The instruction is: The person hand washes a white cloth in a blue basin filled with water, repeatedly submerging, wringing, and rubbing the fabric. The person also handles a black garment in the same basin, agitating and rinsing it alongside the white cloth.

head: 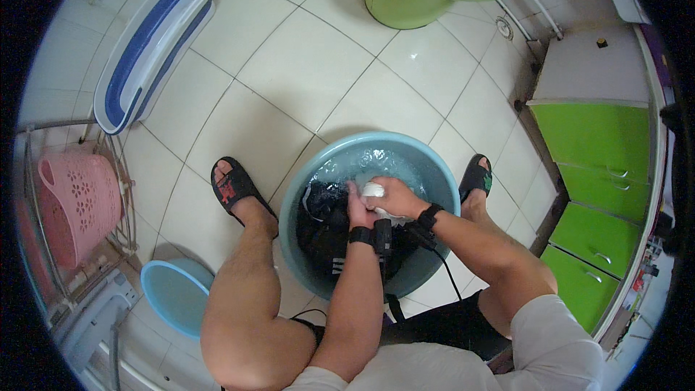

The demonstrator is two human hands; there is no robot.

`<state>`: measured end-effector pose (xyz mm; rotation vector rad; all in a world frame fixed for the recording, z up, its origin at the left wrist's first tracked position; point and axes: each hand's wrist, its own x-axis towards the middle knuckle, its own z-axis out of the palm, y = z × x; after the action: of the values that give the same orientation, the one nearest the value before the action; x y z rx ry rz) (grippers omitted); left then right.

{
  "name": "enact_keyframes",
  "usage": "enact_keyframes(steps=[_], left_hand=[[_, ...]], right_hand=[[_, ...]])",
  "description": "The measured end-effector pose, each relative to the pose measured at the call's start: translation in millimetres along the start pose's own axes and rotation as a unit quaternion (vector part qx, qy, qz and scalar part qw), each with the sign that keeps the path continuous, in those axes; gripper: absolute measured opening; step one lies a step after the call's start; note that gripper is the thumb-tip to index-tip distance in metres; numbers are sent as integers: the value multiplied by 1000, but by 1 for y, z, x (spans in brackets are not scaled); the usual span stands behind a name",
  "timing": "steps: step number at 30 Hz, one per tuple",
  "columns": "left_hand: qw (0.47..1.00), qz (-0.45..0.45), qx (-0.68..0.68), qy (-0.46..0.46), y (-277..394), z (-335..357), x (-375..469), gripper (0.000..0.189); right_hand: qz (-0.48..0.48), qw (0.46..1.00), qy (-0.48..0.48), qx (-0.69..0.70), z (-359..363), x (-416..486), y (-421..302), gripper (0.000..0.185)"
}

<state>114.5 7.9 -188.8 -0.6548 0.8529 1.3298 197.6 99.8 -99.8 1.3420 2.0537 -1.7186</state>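
Between my feet stands a round blue-grey plastic basin (454, 190) holding water and dark clothing (320, 239), part of it with white stripes. My right hand (399, 198) grips a bunched white cloth (373, 190) above the water. From the other side, my left hand (359, 207) presses against the same cloth, its fingers partly hidden behind it. Both wrists wear black straps with small dark devices, and a cable runs from the right one. Some of the white cloth hangs below my hands near the dark clothing.
A smaller light-blue basin (179, 296) sits by my left leg. Farther off are a blue-and-white folding tub (155, 49), a pink basket (81, 206) on a metal rack and a green pedestal basin (402, 2). Green cabinets (592, 141) line the right side.
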Motion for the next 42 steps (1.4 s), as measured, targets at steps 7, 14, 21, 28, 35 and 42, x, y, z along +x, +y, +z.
enact_keyframes(steps=[7,14,21,28,35,42], left_hand=[[994,16,-64,91,-11,27,1,42],[994,41,-103,9,-12,17,-3,64],[998,-3,-29,53,-18,4,12,68],[992,25,-107,65,-28,21,7,57],[997,37,-66,12,-19,5,10,72],[992,39,3,121,-24,21,0,65]], right_hand=[[74,971,171,-147,-14,23,8,51],[69,966,166,-184,4,13,28,76],[31,998,-3,46,-2,1,8,47],[9,967,193,-168,-20,22,36,75],[5,991,91,-98,-1,13,25,75],[18,997,66,-41,-14,5,-3,47]])
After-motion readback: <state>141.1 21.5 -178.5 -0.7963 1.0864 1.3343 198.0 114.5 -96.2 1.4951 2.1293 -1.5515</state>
